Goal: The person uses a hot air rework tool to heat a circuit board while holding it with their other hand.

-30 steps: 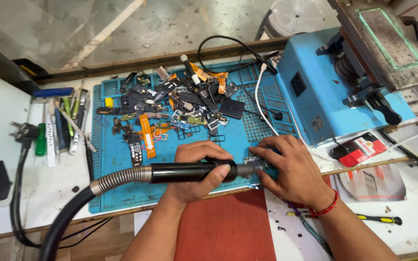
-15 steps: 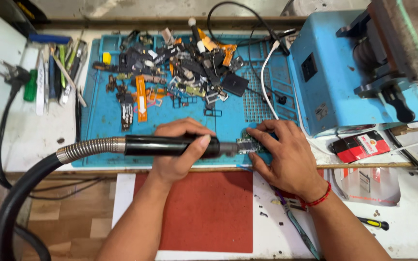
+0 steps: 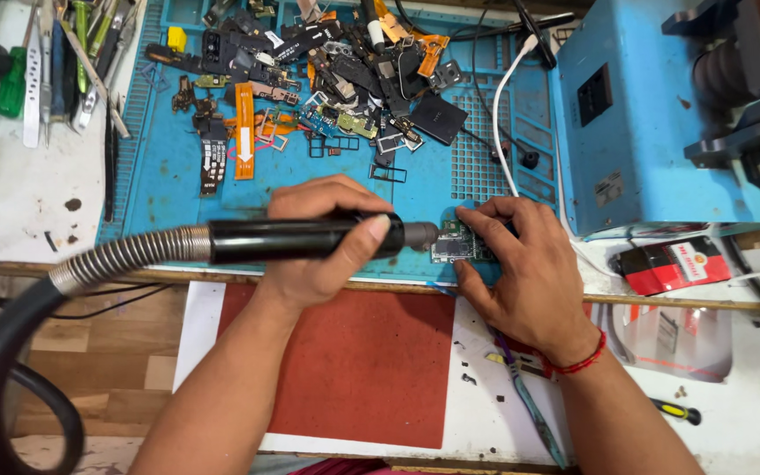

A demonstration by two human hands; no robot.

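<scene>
Under right hand (image 3: 529,273) fingertips: circuit board (image 3: 455,244), pinned flat; left hand (image 3: 323,237) clamped around hot-air handle (image 3: 301,239).

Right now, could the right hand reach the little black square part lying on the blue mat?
Probably yes. The right hand is only pressing down the small circuit board, and the black square part lies up the blue mat with bare mat between. It would have to let go of the board first.

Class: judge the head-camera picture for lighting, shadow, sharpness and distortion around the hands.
Head view: even, soft light, no strong glare; faint shadows under the left hand gripping the black hot-air handle; the small circuit board under the right hand is sharp; the workbench edge bows slightly, a wide-lens effect.
</scene>
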